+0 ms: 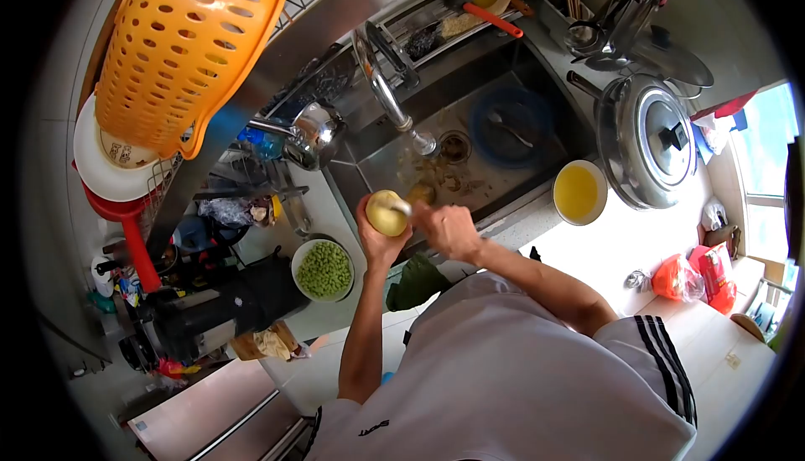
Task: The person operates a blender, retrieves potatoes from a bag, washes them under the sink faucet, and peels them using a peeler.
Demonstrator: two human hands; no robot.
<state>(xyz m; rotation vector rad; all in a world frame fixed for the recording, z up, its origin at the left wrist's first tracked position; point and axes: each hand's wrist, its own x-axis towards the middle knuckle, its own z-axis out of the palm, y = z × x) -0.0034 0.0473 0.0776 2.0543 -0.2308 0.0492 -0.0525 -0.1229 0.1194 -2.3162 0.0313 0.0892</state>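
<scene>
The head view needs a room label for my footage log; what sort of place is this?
Most likely a home kitchen: a metal sink with a faucet, a lidded pan beside it, and a rack of ladles at the back.

Your sink [376, 149], flanked by two bowls
Before you, a basin [486, 135] lies in the sink's right half, holding a spoon [513, 130]; the left bowl [351, 277] sits left of the sink, the right bowl [580, 220] on the desk [524, 233] beside a lidded pan [641, 146].
</scene>
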